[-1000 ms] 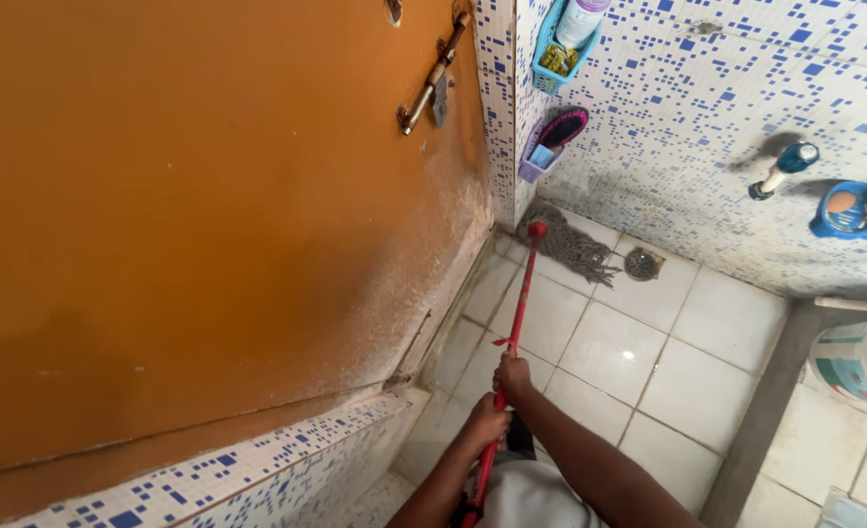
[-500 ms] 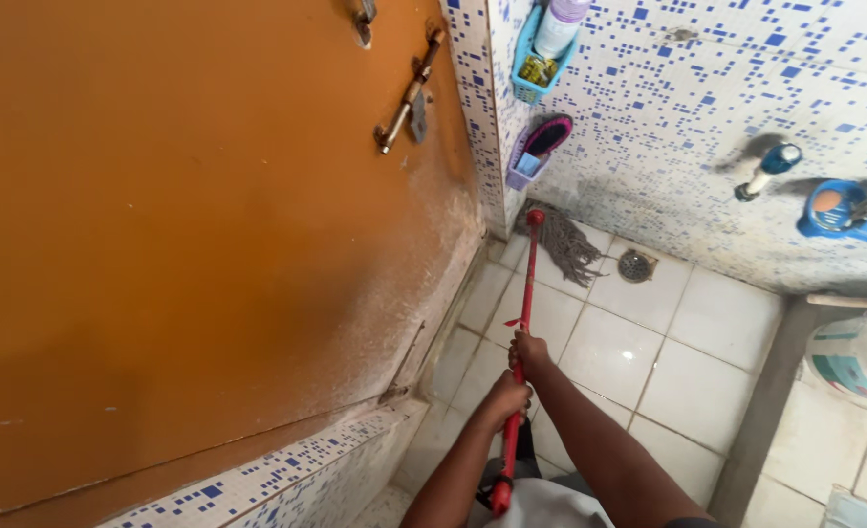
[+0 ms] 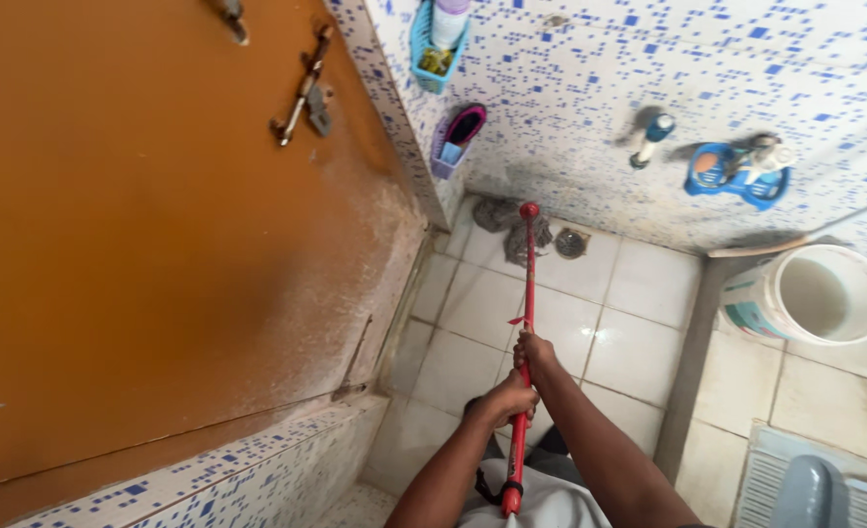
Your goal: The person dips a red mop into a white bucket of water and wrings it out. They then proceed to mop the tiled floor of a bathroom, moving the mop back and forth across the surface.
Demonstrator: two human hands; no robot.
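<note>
Both my hands grip the red handle (image 3: pixel 526 293) of a mop. My right hand (image 3: pixel 534 350) is higher on the shaft and my left hand (image 3: pixel 508 396) sits just below it, nearer my body. The grey string mop head (image 3: pixel 514 227) is bunched on the white floor tiles in the corner where the orange door meets the blue-speckled mosaic wall. A round floor drain (image 3: pixel 571 242) lies just right of the mop head.
An orange door (image 3: pixel 160 225) with a metal bolt (image 3: pixel 302 90) fills the left. Wall baskets (image 3: pixel 433 49) and a brush holder (image 3: pixel 456 139) hang by the corner. A tap (image 3: pixel 649 139) and blue fitting (image 3: pixel 732 171) are on the wall. A white bucket (image 3: pixel 813 293) stands at right.
The mop head has been pushed deeper into the corner and bunched up. My hands slid forward along the handle. The view swung right, bringing the bucket fully into sight.
</note>
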